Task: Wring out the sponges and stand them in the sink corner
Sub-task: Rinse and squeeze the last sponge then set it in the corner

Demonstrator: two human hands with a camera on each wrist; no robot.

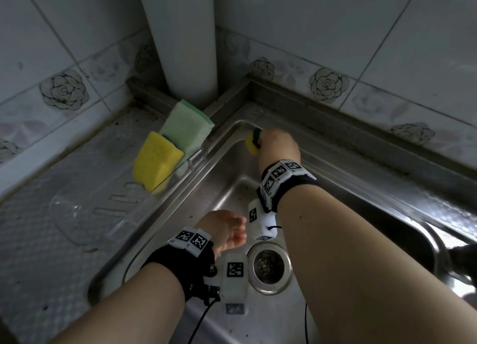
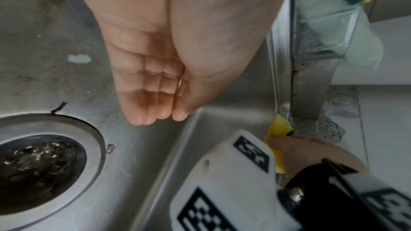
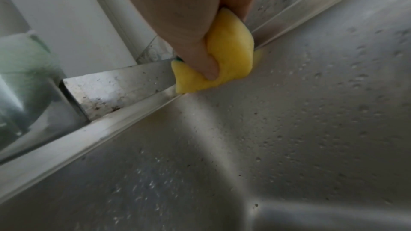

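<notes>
My right hand (image 1: 273, 143) grips a small yellow sponge with a dark green scrub side (image 1: 252, 143) at the far corner of the steel sink (image 1: 224, 196). The right wrist view shows the thumb pressing into the squeezed yellow sponge (image 3: 231, 55) against the sink rim. My left hand (image 1: 227, 230) hangs over the basin near the drain (image 1: 268, 265), fingers straight and together, holding nothing. Its wet fingers (image 2: 153, 110) point down at the sink floor. A larger yellow sponge (image 1: 154, 160) and a pale green sponge (image 1: 185, 127) lean on the left counter in a clear rack.
A clear plastic rack (image 1: 116, 196) lies on the patterned counter left of the sink. A white pipe (image 1: 183, 39) stands in the tiled wall corner behind the sponges. A raised steel ledge (image 1: 335, 122) runs along the back wall.
</notes>
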